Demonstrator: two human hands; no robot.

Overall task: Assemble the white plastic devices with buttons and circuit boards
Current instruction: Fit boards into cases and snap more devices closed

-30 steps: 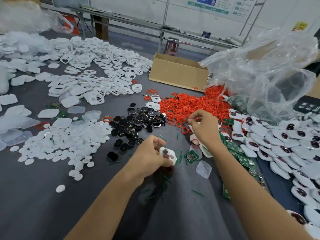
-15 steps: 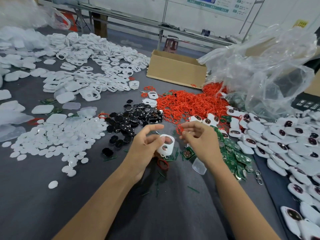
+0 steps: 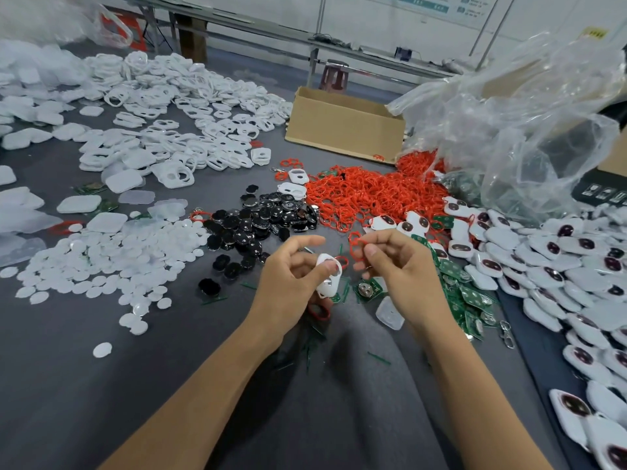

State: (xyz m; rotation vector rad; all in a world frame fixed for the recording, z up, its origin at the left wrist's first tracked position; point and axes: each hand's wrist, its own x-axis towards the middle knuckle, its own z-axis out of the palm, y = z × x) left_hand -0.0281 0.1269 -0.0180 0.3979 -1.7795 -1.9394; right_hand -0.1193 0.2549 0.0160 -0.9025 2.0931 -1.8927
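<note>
Grey desk [image 3: 68,385] surface, head view, backed by a white wall and metal framing. White housing frames [image 3: 190,113] are heaped at the far left; nearer on the left a spread of white discs [image 3: 112,259] is seen, and beside it, toward the centre, a pile of black buttons [image 3: 258,218]. A heap of red rings [image 3: 373,191] is shown beyond the hands, in front of an open cardboard box [image 3: 342,130], with a crumpled clear plastic bag [image 3: 509,123] to the right of the box. Along the right edge, white devices [image 3: 559,266] fitted with dark buttons are piled, and green circuit boards [image 3: 468,296] are scattered between them and the right forearm. The left hand [image 3: 291,276] is raised above the desk near the centre, and a white shell [image 3: 328,276] is gripped, tilted, between its thumb and curled fingers. The right hand [image 3: 400,266] is held just beside it, with a red ring [image 3: 355,245] pinched between thumb and forefinger close above the shell; whether ring and shell touch cannot be told. On the desk beneath the hands are seen a single board with a round metal contact [image 3: 368,289], a translucent cover [image 3: 390,312] and a stray ring [image 3: 319,312].
</note>
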